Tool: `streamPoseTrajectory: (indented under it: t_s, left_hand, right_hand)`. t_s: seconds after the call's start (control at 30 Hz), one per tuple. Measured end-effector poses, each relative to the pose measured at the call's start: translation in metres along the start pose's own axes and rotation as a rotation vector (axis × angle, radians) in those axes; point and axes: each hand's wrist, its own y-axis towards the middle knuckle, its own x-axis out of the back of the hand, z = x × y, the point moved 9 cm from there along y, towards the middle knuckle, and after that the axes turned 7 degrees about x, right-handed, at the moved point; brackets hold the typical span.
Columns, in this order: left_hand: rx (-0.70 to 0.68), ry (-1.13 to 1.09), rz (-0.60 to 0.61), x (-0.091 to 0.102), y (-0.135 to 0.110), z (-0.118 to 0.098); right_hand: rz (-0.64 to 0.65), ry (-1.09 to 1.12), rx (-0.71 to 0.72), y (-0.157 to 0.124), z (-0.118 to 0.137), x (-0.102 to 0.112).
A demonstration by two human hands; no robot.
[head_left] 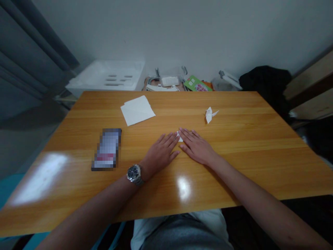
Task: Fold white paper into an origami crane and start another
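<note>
- A honey-coloured wooden table [249,128] with a glossy lacquered top fills the view, its near edge partly hidden by both forearms
- Beyond it, out of focus, sit a white plastic tray [105,77] with slotted openings and a green packet [197,84], among clutter too dim to make out
- A phone [106,149] lies on the tabletop, its screen pixelated past reading
- A sheet of white paper [137,110] lies flat near the far edge, and a white origami crane [209,114] rests to its right
- The left hand [160,154] (steel wristwatch [134,173] on its wrist) and the right hand [197,147] lie flat and open, gripping nothing
- A small scrap of white paper [179,137] sits between their fingertips, touching them, mostly hidden, its shape unreadable
</note>
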Motion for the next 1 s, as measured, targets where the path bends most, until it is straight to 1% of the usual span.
streamPoseTrajectory:
  t_s: [0.1,0.23,0.4,0.53,0.83,1.0]
  left_hand:
    - [-0.001,0.002,0.006,0.000,0.000,0.000]
    - [-0.002,0.005,0.033,0.002,-0.006,0.005]
    - [0.019,-0.005,0.046,0.014,-0.029,0.019]
    - [0.038,0.005,0.069,0.019,-0.043,0.027]
    - [0.058,-0.017,0.084,0.016,-0.042,0.031]
    - [0.064,-0.053,0.040,0.022,-0.040,0.036]
  right_hand:
    - [0.023,0.013,-0.009,-0.002,-0.004,-0.004]
    - [0.032,0.036,-0.014,-0.002,-0.005,-0.003]
    - [0.033,0.041,-0.015,-0.001,-0.003,-0.003]
    - [0.030,0.043,-0.010,-0.001,-0.003,-0.004]
    - [0.034,0.009,-0.020,-0.001,-0.003,-0.007]
    - [0.025,0.022,-0.027,0.000,-0.002,-0.007]
